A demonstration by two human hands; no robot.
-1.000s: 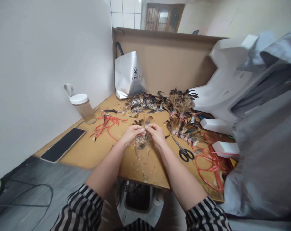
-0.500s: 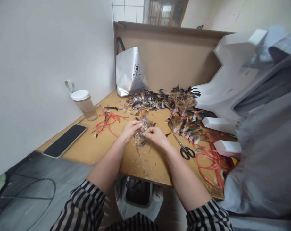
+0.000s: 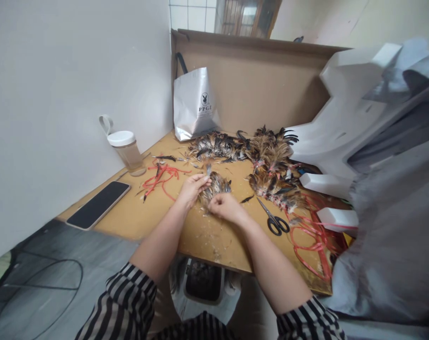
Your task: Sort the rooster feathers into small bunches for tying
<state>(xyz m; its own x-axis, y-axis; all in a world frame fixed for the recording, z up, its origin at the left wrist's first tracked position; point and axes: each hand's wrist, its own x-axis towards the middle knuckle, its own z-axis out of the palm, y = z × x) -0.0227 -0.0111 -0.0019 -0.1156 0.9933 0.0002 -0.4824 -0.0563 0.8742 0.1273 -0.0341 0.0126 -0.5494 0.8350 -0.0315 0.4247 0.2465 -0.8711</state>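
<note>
My left hand (image 3: 194, 189) pinches a small brown and grey feather (image 3: 209, 167), its tip pointing up. Just right of it lies a small pile of brown feathers (image 3: 218, 183) on the yellow-brown table (image 3: 147, 217). My right hand (image 3: 225, 207) is closed at the near edge of that pile, lower than my left; what its fingers hold, if anything, is too small to make out. Larger feather bundles (image 3: 271, 151) lie behind and to the right. Black scissors (image 3: 275, 222) rest right of my right hand.
Red plastic strips (image 3: 158, 178) lie at left, with more at the right edge. A phone (image 3: 98, 206), a lidded cup (image 3: 127, 150) and a silver bag (image 3: 193, 106) stand or lie around. White foam (image 3: 321, 184) borders the right; a bin (image 3: 203, 283) sits below the table edge.
My right hand has moved slightly down and away from my left hand, uncovering more of the feather pile. My left hand still pinches a feather. The view has shifted slightly.
</note>
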